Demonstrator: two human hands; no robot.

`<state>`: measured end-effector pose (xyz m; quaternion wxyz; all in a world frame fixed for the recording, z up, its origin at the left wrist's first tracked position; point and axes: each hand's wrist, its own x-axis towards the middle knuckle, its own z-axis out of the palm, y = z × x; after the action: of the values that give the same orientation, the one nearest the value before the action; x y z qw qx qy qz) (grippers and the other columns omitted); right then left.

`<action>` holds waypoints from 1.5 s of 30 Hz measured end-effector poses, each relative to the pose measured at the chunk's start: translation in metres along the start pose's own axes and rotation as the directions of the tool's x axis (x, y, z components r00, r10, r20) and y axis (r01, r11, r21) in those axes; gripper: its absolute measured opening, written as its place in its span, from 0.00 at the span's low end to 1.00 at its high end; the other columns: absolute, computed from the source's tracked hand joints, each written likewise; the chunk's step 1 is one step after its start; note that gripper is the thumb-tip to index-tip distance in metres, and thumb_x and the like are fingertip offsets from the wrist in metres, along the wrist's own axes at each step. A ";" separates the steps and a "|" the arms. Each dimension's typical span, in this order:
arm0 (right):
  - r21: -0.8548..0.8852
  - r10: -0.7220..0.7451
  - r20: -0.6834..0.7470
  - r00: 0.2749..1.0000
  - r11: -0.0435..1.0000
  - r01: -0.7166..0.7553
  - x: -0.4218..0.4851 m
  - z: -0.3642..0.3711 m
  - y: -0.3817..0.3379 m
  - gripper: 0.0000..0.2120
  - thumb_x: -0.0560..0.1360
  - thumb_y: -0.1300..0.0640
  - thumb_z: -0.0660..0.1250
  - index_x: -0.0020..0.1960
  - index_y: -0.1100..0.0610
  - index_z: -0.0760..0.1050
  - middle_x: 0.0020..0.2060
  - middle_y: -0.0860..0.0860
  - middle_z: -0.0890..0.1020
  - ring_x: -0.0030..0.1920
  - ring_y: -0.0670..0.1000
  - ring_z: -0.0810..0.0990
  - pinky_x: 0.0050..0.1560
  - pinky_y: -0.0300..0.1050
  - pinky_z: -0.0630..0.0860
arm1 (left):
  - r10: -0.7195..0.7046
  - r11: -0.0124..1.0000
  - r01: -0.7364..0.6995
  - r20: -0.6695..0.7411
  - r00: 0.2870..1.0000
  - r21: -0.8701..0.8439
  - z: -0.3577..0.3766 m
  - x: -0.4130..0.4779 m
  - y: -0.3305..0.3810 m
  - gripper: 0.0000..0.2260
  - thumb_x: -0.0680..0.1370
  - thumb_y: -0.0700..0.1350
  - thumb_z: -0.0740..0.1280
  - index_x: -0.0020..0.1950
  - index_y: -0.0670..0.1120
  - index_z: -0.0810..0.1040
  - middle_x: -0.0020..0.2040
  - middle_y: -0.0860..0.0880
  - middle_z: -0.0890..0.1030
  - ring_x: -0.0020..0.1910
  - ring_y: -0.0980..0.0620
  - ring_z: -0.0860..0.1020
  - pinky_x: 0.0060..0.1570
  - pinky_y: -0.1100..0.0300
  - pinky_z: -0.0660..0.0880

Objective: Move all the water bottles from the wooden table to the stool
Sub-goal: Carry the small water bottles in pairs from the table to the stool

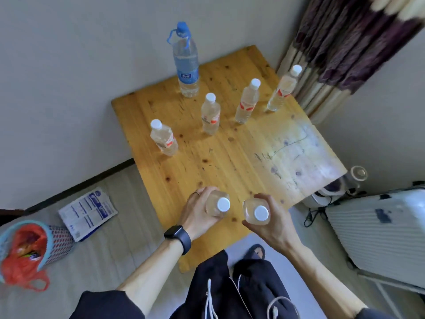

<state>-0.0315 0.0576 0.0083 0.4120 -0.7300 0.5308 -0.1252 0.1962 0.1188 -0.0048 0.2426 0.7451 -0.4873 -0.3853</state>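
My left hand (197, 212) grips a small white-capped water bottle (218, 204) over the near edge of the wooden table (241, 162). My right hand (273, 222) grips a second small bottle (256, 211) beside it. Several more small bottles stand upright farther back on the table: one at the left (163, 138), one in the middle (210, 114), one right of it (247, 102), one at the far right corner (282, 89). A tall bottle with a blue cap and label (185, 62) stands at the far edge. No stool is in view.
A wall runs behind and left of the table, a curtain (340, 42) hangs at the back right. On the floor lie a printed packet (88, 212) and a basket with a red bag (27, 247). A white ribbed case (379, 233) and cables sit at the right.
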 end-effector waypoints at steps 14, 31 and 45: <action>0.077 0.223 -0.537 0.814 0.973 -0.216 -0.248 -0.100 0.155 0.31 0.65 0.49 0.78 0.66 0.46 0.72 0.62 0.46 0.77 0.60 0.49 0.77 0.55 0.44 0.76 | 0.444 0.828 -0.550 0.469 0.764 0.112 0.200 -0.060 0.184 0.29 0.64 0.50 0.78 0.63 0.54 0.73 0.60 0.55 0.76 0.59 0.53 0.74 0.56 0.60 0.71; 0.499 0.603 -0.797 0.024 0.682 -0.535 -0.618 -0.147 0.301 0.34 0.64 0.54 0.76 0.63 0.34 0.65 0.61 0.36 0.73 0.51 0.47 0.79 0.46 0.47 0.79 | 0.452 0.299 -0.923 0.888 -0.085 -0.241 0.549 -0.312 0.368 0.31 0.68 0.52 0.76 0.69 0.53 0.71 0.64 0.53 0.74 0.62 0.53 0.73 0.60 0.65 0.67; 0.898 0.532 -0.439 -0.724 0.233 -0.374 -0.856 -0.176 0.362 0.32 0.60 0.54 0.83 0.62 0.50 0.76 0.56 0.46 0.81 0.58 0.50 0.79 0.54 0.35 0.69 | 0.132 0.078 -0.738 0.741 -0.658 -0.670 0.825 -0.572 0.485 0.29 0.66 0.49 0.78 0.64 0.56 0.70 0.53 0.55 0.73 0.52 0.53 0.71 0.44 0.61 0.62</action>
<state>-0.7307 0.6916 0.0707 -0.0982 0.1696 0.9238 -0.3289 -0.8644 0.4549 0.0630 -0.1619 -0.2504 -0.8891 -0.3473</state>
